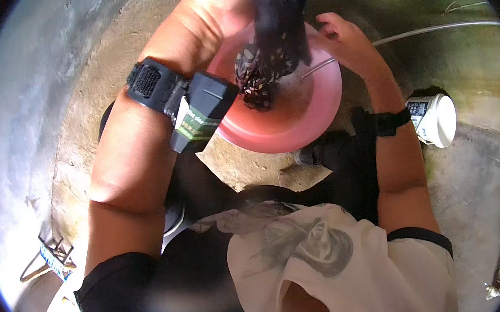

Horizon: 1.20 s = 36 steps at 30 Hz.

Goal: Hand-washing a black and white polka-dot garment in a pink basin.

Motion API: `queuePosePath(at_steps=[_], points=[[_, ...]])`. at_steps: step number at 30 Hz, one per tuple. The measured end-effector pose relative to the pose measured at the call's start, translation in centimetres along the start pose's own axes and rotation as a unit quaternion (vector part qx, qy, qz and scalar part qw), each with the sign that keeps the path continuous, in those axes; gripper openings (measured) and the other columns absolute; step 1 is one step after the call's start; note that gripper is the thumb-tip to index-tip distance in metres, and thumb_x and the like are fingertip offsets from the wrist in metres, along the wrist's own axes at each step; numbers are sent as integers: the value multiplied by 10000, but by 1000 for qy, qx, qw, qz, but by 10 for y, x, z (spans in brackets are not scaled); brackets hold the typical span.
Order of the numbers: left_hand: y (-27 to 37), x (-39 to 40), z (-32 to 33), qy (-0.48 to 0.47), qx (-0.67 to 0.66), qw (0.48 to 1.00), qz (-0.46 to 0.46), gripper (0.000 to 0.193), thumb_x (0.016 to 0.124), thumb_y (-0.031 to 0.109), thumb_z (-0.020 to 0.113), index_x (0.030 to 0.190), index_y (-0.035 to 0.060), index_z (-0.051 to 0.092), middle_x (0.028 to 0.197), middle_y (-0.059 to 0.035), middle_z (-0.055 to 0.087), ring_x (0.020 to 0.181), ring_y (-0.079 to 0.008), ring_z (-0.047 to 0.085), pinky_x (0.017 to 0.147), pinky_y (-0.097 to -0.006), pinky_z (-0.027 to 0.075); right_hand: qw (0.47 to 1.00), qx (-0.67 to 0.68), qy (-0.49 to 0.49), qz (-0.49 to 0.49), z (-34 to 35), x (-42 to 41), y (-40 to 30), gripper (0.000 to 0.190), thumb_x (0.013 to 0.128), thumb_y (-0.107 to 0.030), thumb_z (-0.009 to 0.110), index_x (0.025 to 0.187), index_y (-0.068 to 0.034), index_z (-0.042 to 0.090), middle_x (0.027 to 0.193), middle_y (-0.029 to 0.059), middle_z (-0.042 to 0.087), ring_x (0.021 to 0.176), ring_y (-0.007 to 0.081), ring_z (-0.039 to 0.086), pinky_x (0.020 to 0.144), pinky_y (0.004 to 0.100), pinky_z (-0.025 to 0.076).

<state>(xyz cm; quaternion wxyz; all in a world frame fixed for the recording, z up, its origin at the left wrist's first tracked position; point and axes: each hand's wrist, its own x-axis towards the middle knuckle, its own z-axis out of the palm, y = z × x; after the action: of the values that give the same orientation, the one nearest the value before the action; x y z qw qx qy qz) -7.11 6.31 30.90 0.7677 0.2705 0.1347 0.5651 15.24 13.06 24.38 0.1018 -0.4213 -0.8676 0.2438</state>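
Note:
A dark cloth (281, 20) with a light speckled pattern on its lower part hangs from the top edge of the view into a pink basin (327, 102). My left hand (234, 2) is raised against the cloth and holds it up; its fingers are cut off or hidden. Reddish-looking liquid (291, 110) lies in the basin, and the cloth's bunched lower end hangs over or in it. At the basin's right rim is my right hand (343, 39), with thumb and forefinger curled. A thin clear hose (438, 30) passes behind or through this hand, its end over the basin; the grip is unclear.
A white plastic bucket (445, 119) lies tipped on its side by my right forearm. My knees and dark shoes are close to the basin. Curved concrete-like walls surround the rough floor (255, 164). A wire-framed object (55, 258) is at the lower left. Black devices are strapped to both forearms.

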Motion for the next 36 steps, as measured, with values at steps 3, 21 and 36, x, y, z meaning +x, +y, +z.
queuePosePath(at_steps=[3, 21, 36], points=[[-11, 3, 3, 38, 18, 998, -37, 322, 875, 299, 495, 1087, 57, 519, 944, -78, 594, 802, -195, 572, 697, -342, 491, 939, 337, -55, 33, 17, 11, -15, 366, 782, -278, 651, 1011, -7, 562, 854, 86, 628, 775, 171, 598, 737, 321, 477], [-25, 19, 20, 13, 9, 999, -42, 274, 892, 225, 462, 1063, 36, 562, 819, -45, 606, 646, -148, 557, 583, -300, 477, 820, 546, -165, -35, 106, 12, -43, 322, 829, -181, 591, 1106, -25, 542, 1047, 85, 596, 941, 203, 552, 833, 319, 457], [-48, -9, -48, 217, 489, 843, -52, 481, 807, 191, 602, 1191, -66, 469, 1034, -109, 583, 873, -173, 555, 775, -282, 452, 625, 772, -65, -93, 62, 35, -29, 209, 832, -233, 579, 961, -72, 546, 872, 45, 598, 785, 146, 596, 711, 291, 505]])
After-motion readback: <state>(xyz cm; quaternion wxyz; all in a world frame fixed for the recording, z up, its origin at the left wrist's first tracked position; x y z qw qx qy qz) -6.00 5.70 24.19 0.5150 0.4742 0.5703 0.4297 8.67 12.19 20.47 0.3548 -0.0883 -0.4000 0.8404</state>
